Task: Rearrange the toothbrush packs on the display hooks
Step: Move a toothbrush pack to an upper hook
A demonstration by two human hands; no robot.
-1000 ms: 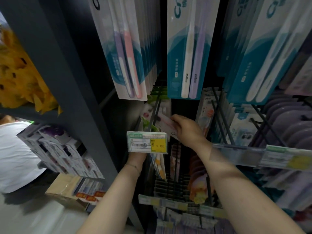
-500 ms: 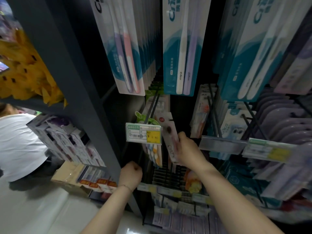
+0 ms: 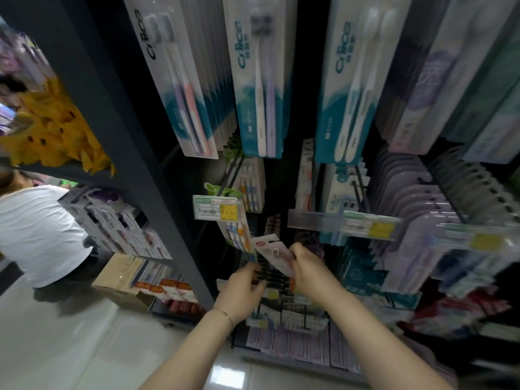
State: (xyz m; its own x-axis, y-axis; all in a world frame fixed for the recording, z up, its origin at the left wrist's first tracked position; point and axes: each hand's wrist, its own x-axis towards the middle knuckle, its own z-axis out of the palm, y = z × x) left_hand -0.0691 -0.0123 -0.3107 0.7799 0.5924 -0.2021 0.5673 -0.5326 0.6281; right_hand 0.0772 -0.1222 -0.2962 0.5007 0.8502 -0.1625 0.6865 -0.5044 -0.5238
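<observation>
Below the price tag (image 3: 218,208), a pink toothbrush pack (image 3: 270,253) is pinched, tilted, by the right hand (image 3: 311,270), while the left hand (image 3: 242,291) is held just beside it, its curled fingers' grip not discernible.

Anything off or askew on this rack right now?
One pink toothbrush pack sits tilted in the right hand, off any hook; the left hand is beside it. The price tag above hangs slightly crooked. No damage visible.
</observation>
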